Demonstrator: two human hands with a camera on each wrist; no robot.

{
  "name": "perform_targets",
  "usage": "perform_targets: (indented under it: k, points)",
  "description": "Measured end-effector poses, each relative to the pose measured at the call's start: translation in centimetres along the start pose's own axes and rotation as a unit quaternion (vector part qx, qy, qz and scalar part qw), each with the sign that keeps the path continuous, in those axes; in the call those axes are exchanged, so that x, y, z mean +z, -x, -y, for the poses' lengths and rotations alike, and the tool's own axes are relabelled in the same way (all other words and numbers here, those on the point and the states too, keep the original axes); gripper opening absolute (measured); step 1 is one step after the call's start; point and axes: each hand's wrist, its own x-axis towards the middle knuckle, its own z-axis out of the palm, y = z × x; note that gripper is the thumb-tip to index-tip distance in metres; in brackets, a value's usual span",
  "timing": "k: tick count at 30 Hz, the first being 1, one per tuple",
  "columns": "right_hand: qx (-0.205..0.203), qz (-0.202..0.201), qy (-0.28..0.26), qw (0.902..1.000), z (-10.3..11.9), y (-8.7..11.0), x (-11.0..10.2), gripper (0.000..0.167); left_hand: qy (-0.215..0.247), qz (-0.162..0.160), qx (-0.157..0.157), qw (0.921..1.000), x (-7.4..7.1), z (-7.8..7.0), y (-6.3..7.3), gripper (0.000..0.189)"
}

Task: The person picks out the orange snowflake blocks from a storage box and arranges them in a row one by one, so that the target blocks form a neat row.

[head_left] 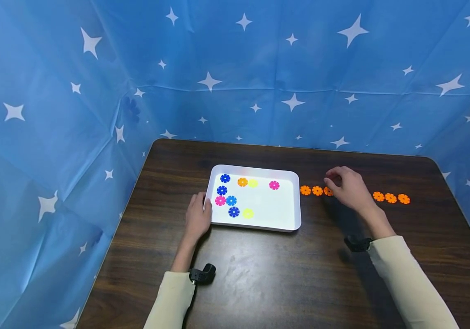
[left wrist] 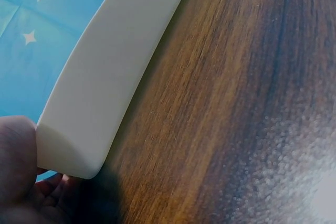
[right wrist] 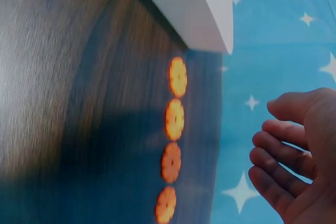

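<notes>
A white tray lies on the table, holding several flower-shaped discs: blue ones, pink ones, yellow ones and one orange. My left hand grips the tray's left side; the left wrist view shows the thumb against the tray wall and fingers below its corner. Right of the tray runs a row of orange discs, partly hidden by my right hand. That hand hovers above the row, fingers loosely bent, with nothing between them in the right wrist view.
The brown wooden table has its far edge just behind the tray and row. Blue cloth with white stars hangs behind and at the sides. More orange discs of the row lie right of my right hand.
</notes>
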Motion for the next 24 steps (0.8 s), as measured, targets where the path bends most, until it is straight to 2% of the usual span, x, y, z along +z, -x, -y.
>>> perform_targets:
  k: [17, 24]
  points:
    - [-0.043, 0.019, -0.006, 0.9989, 6.1, -2.8, 3.8, 0.03, -0.002, -0.007, 0.01, 0.9999, 0.0, 0.2, -0.2, 0.037]
    - [-0.056, 0.041, -0.004, 0.9975, 8.6, -3.9, 5.3, 0.03, -0.003, -0.012, 0.016, 0.9998, 0.0, 0.2, -0.1, 0.036]
